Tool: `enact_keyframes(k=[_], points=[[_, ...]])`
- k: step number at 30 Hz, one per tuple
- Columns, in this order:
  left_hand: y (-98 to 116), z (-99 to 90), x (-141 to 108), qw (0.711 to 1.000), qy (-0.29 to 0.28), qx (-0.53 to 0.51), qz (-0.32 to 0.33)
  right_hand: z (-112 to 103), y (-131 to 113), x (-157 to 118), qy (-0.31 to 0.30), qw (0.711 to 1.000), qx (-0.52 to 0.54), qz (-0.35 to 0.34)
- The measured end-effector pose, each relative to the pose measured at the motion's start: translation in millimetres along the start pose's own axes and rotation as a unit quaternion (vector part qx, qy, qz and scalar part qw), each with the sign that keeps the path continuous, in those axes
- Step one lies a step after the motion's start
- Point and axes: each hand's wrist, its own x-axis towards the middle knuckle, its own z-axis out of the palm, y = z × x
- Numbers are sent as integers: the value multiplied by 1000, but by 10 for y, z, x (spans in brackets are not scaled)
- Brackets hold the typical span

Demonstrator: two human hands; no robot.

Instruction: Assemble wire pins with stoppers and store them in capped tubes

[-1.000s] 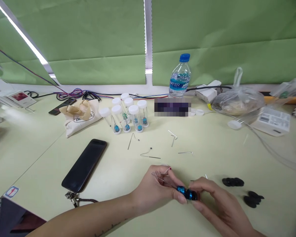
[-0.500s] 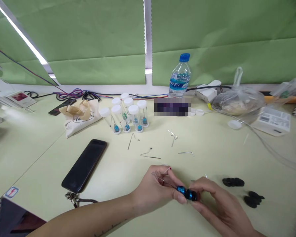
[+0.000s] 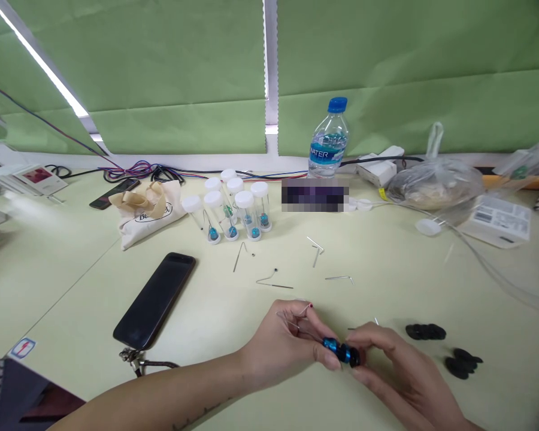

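Observation:
Between my hands is a small blue-and-black cylindrical part (image 3: 331, 345), with a thin bent wire (image 3: 304, 330) running back from it. The wire passes over my left palm and ends in a small dark red tip. My left hand (image 3: 285, 347) pinches the blue section between thumb and fingers. At the black end, the thumb and fingertips of my right hand (image 3: 402, 371) close around its rim. Several black discs (image 3: 426, 331) lie overlapped on the table to the right, with a second black cluster (image 3: 462, 363) nearer me.
Beyond my hands lie bent wires (image 3: 273, 285) and small hex keys (image 3: 339, 278). Several white-capped clear tubes (image 3: 231, 209) stand farther back. Also here are a phone (image 3: 155, 302), a cloth bag (image 3: 150, 215), a water bottle (image 3: 327, 143) and a plastic bag (image 3: 435, 185).
The whole view shifts very slightly. Both hands keep the same hold on the blue-and-black part, with hardly any visible movement.

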Motion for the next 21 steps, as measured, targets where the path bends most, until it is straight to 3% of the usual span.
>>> enact_keyframes(k=[15, 21], points=[[-13, -7, 1, 1000, 2, 5, 0, -11, -17, 2, -5, 1000, 9, -5], [8, -16, -11, 999, -31, -6, 3, -4, -14, -3, -7, 1000, 17, -2]])
